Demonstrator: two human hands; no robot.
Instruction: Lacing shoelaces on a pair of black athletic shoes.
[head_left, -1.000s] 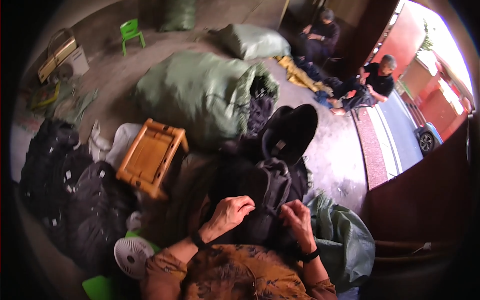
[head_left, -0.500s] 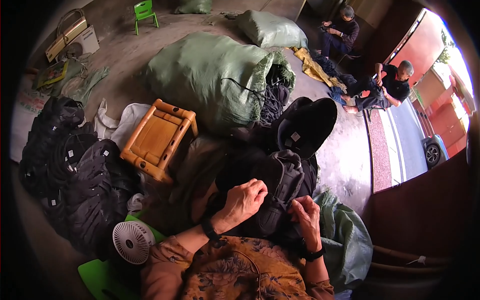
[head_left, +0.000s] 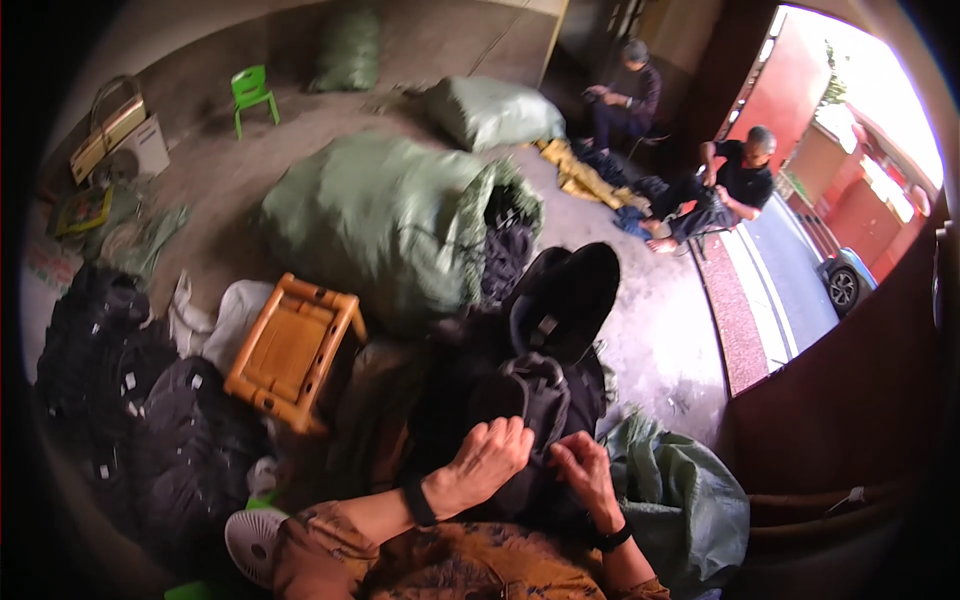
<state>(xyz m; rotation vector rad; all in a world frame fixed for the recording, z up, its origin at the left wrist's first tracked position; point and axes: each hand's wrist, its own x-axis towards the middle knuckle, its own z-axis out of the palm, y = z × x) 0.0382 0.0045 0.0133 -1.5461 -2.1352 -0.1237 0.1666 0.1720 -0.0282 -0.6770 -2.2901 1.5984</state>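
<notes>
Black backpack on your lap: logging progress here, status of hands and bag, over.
Left hand and right hand both gripping the black backpack on the lap. Orange stool on its side at left, apart. Green sack beside right arm.

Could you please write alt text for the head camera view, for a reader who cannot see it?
A person's left hand and right hand grip a black fabric backpack on their lap. Around them lie a large green woven sack spilling dark bags, an overturned orange plastic stool and a pile of black backpacks; two seated people work near the doorway.
</notes>
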